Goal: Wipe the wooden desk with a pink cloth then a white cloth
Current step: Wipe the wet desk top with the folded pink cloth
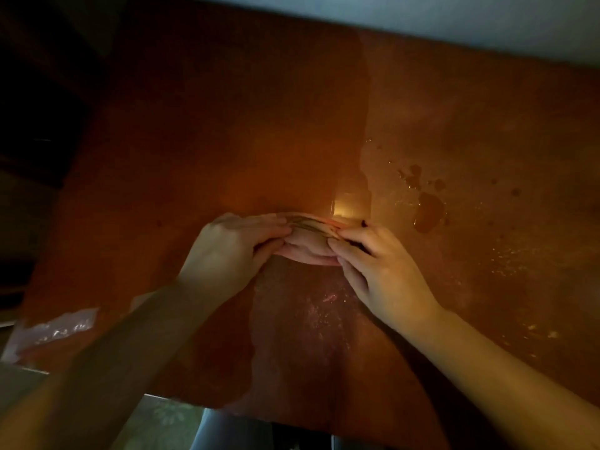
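Cloth (306, 246), pink, bunched small on the desk (227, 125), about mid-width and a little nearer than the middle, pinched from both sides. Far left, beyond the desk edge, too dark to read. At the near-left corner, a clear bag (52, 329), lying flat. Right of it, left forearm reaching in from the near side. Left hand (233, 248) palm down, fingers curled onto the left end of the cloth, gripping it. Folds of cloth ridged up between the two sets of fingertips. Just beyond the cloth, a small bright glint (345, 207) on the wood. On the near side of the cloth, a dull wet streak (308, 319) running toward the near edge, between the two forearms. Right hand (383, 267) palm down, fingers bent onto the right end of the cloth, gripping it, one nail dark. Further right, a puddle (428, 211) with scattered droplets around it on paler wood, apart from both hands. Along the far edge, a pale wall (454, 17).
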Demonstrator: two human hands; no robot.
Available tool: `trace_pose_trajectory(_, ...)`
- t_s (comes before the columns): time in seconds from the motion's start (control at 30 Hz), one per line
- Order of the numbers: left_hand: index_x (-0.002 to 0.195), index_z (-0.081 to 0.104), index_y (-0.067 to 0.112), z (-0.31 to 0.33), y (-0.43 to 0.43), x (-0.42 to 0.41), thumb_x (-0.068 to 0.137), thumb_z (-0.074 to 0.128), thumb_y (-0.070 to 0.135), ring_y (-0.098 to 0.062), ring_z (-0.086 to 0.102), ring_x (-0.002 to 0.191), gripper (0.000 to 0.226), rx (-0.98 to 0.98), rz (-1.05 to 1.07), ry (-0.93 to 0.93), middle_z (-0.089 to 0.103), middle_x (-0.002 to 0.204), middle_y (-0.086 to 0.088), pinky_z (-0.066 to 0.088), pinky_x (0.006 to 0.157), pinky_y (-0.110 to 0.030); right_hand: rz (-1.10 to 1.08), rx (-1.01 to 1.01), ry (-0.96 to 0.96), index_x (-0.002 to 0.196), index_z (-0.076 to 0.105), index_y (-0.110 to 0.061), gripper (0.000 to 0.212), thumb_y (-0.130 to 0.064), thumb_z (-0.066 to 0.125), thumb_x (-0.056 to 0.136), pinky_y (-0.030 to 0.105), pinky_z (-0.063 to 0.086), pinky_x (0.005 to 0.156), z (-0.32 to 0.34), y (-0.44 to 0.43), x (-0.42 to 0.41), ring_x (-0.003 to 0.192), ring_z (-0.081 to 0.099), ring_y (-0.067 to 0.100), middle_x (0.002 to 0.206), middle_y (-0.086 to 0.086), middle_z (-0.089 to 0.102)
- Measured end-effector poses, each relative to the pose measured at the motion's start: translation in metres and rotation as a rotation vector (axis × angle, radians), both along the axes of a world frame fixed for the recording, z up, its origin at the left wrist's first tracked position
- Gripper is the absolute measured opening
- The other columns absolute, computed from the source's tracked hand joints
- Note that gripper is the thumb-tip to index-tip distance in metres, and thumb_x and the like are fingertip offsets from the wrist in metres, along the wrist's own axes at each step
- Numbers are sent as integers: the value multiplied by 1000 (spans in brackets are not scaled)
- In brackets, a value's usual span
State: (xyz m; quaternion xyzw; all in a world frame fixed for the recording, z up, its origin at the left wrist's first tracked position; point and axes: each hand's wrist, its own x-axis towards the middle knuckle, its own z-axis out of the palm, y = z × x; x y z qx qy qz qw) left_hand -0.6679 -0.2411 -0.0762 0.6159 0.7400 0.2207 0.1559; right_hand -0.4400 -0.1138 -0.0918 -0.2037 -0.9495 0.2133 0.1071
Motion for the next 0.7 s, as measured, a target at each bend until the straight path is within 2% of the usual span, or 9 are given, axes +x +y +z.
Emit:
trace_pose_trajectory(0.1,115,72,22,0,16,-8,86,74,18,-7,69,97,29,-16,7,22,72,115,5,52,86,-23,-23,30,-3,119,70,-11,31,-12,69,88,50,49,103,1,19,-21,111,60,26,118,9,65)
trace_pose_trajectory(0.2,111,73,17,4,35,-16,85,75,17,-13,70,100,25,24,14,75,73,112,1,55,88,-39,-94,55,-27,119,70,-11,28,-12,63,92,48,53,89,5,38,-45,106,60,27,115,8,67)
trace_pose_trajectory(0.23,109,74,17,6,35,-17,84,76,17,-14,71,99,25,29,19,84,74,110,1,54,88,-40,-105,52,-31,119,71,-11,27,-13,62,93,47,53,88,6,37,-46,106,59,27,115,8,67)
trace_pose_trajectory(0.33,109,74,20,11,12,-9,82,78,16,-10,72,86,28,-14,34,53,75,107,5,53,84,-32,-79,14,-22,119,70,-11,29,-13,65,90,45,52,93,8,9,-26,108,59,25,116,8,65)
trace_pose_trajectory(0.4,108,76,19,8,-11,0,81,79,15,-8,70,95,27,-7,16,49,74,109,6,50,84,-29,-48,-5,-20,118,71,-8,29,-12,67,89,42,52,93,7,-16,-9,107,59,26,115,9,64)
trace_pose_trajectory(0.47,107,76,18,4,-23,5,82,79,13,-8,67,106,26,-2,14,29,73,113,5,51,86,-32,-32,-11,-7,116,71,-7,28,-11,68,88,43,52,91,5,-25,-3,104,59,27,113,9,63)
trace_pose_trajectory(0.6,111,74,18,4,-2,-5,85,75,14,-13,70,101,27,-5,63,48,72,114,3,52,92,-33,-65,15,6,117,71,-9,27,-14,62,92,45,50,92,3,4,-33,105,58,28,111,8,64)
trace_pose_trajectory(0.7,107,75,14,4,9,-9,84,75,13,-16,70,101,23,22,90,107,74,110,-1,49,92,-33,-114,20,-43,118,71,-13,26,-16,59,95,46,48,95,4,19,-50,108,57,29,113,6,65)
